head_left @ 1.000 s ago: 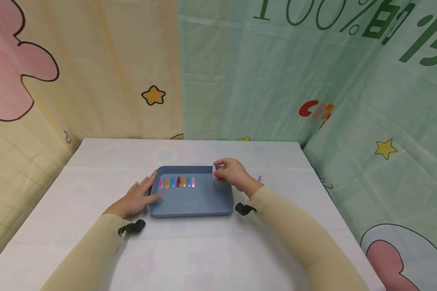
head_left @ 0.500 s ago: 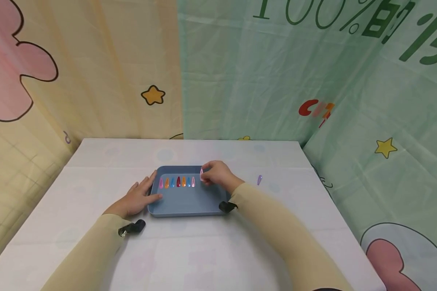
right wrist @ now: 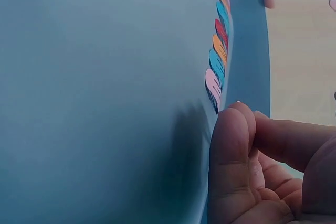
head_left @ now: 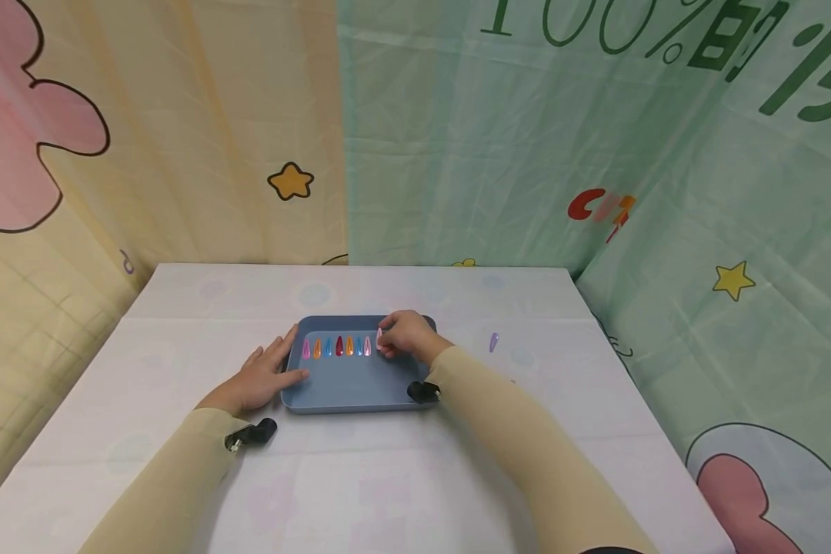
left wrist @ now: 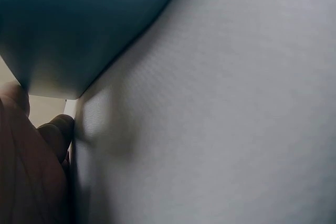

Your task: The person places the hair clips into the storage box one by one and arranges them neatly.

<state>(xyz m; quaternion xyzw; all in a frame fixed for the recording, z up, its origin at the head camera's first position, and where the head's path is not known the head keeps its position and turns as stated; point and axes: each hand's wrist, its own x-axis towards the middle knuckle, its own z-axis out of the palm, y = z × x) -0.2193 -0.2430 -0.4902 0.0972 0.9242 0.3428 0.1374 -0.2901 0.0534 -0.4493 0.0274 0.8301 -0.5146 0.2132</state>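
Note:
A blue-grey tray [head_left: 360, 391] lies on the table with a row of snap hair clips along its far side, a red clip [head_left: 339, 346] mid-row. My right hand [head_left: 410, 337] pinches a pale pink hair clip [head_left: 379, 336] between thumb and fingers, close to the row's right end. In the right wrist view the pinching fingertips [right wrist: 231, 129] mostly hide that clip, and a light pink clip [right wrist: 212, 85] lies just beyond them. My left hand [head_left: 255, 378] rests at the tray's left edge, fingers extended; the left wrist view shows it beside the tray's wall [left wrist: 79, 30].
One purple hair clip [head_left: 494, 342] lies on the white-covered table [head_left: 346, 485], right of the tray. Printed curtains [head_left: 443, 154] stand behind the table and at both sides. Each wrist carries a small black camera.
The right hand has moved left over the tray with the pale pink clip, then slightly lower toward the row's end. The purple clip has come fully into view. The left hand stays put.

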